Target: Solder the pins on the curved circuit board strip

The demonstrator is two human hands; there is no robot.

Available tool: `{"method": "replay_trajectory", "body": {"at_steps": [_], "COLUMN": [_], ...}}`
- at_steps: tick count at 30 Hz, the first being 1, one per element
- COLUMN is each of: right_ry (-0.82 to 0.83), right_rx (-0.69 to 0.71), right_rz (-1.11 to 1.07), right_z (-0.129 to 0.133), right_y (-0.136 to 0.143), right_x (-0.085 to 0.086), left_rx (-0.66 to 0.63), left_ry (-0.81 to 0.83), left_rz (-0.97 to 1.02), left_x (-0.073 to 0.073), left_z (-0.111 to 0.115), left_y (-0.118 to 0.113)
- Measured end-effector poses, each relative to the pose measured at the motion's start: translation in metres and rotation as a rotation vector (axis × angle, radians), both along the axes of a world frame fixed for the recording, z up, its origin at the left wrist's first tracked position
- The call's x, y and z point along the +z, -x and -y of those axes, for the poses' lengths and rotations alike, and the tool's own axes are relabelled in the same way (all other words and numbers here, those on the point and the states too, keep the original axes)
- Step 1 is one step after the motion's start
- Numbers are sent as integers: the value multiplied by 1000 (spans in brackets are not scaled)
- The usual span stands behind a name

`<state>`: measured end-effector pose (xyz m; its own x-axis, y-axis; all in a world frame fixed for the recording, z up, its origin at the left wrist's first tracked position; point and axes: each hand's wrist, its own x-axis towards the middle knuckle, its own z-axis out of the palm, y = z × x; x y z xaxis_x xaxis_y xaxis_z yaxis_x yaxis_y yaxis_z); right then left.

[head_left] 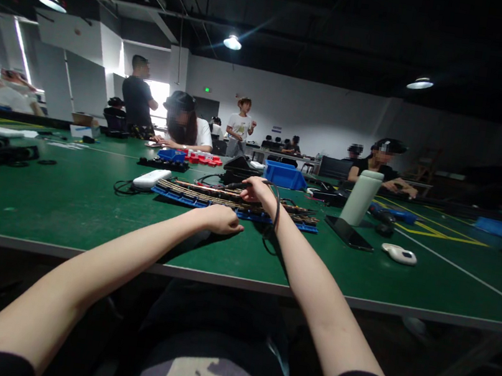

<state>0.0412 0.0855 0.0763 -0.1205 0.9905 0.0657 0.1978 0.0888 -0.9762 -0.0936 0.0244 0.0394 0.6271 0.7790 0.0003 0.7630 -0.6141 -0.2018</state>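
A long blue rack (pixel 308 227) filled with rows of thin tan and dark strips lies across the green table in front of me. My left hand (pixel 223 220) rests at its near edge, fingers curled; what they hold, if anything, is hidden. Over the rack's right half, my right hand (pixel 255 190) is closed around a dark tool-like handle (pixel 237 185) with a black cable. That cable (pixel 277 208) loops over my right wrist and hangs down to the table. A white device (pixel 152 179) with a black cord lies at the rack's left end.
On the green table (pixel 87 214), a pale green bottle (pixel 361 198), a phone (pixel 348 233) and a white oval object (pixel 399 254) lie or stand to the right. Behind the rack are a blue bin (pixel 285 175) and red parts (pixel 203 158). Several people are farther back.
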Motion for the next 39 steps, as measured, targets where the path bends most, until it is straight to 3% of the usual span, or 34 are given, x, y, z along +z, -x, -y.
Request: {"method": "replay_trajectory", "body": {"at_steps": [39], "right_ry": [4], "right_rx": [-4], "right_rz": [8], "right_z": [4], "right_y": [2], "right_x": [2], "left_rx": [-14], "left_ry": [-1], "left_rz": [48], "left_x": [-1], "left_z": [-1], "left_y": [1]}}
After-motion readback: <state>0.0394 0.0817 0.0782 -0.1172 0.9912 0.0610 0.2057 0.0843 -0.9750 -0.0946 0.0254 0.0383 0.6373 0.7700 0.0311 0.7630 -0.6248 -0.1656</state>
